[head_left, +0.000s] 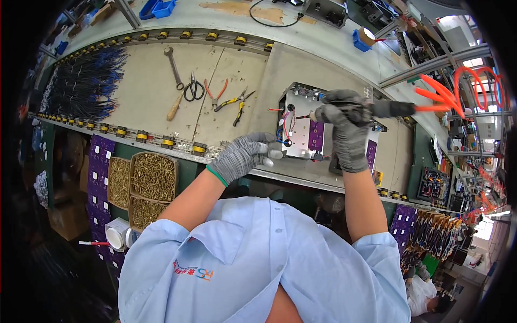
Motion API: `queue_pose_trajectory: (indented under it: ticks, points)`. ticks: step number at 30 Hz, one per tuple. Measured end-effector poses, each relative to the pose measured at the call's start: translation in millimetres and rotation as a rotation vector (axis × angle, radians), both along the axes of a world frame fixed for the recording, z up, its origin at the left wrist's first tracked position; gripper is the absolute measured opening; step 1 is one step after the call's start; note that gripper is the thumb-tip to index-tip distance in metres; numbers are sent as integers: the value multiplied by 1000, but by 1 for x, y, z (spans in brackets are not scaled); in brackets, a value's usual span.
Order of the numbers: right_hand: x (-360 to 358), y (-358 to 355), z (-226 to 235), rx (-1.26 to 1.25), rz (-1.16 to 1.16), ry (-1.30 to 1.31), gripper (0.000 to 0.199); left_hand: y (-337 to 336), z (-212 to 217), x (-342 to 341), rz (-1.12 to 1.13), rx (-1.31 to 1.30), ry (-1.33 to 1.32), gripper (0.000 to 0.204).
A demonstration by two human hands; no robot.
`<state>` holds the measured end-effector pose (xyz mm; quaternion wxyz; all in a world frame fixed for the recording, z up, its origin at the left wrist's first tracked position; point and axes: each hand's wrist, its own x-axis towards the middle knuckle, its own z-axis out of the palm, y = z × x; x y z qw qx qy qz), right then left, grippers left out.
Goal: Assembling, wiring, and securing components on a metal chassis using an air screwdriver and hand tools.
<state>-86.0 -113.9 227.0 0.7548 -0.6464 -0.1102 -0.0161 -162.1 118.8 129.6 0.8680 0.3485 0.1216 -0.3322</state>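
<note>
In the head view, a silver metal chassis [299, 141] with a purple circuit board [316, 134], red and blue wires [284, 125] and dark side panels lies in front of me. My right hand [347, 132], in a grey striped glove, is closed round a black pneumatic screwdriver [393, 109] held sideways over the chassis. The screwdriver's thin tip points left, above the metal plate. My left hand [245, 155], gloved with a green cuff, is by the chassis's near left corner. Its fingers are apart, close to the wires, and I see nothing held in them.
On the bench left of the chassis lie a wrench [173, 67], black scissors [194, 89], red-handled pliers [215, 91], yellow-black pliers [239, 107] and a wooden handle [174, 107]. Brass screws fill boxes [153, 176]. Orange coiled hose [441, 97] hangs right. Another person [423, 293] works lower right.
</note>
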Motion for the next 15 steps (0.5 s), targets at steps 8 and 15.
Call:
queue_pose_trajectory:
  ticks: [8, 15]
  points:
    - [-63, -3, 39, 298, -7, 24, 37, 7, 5, -1, 17, -22, -109, 38]
    - [-76, -1, 39, 432, -38, 31, 41, 0, 9, 2, -9, 32, 83, 39]
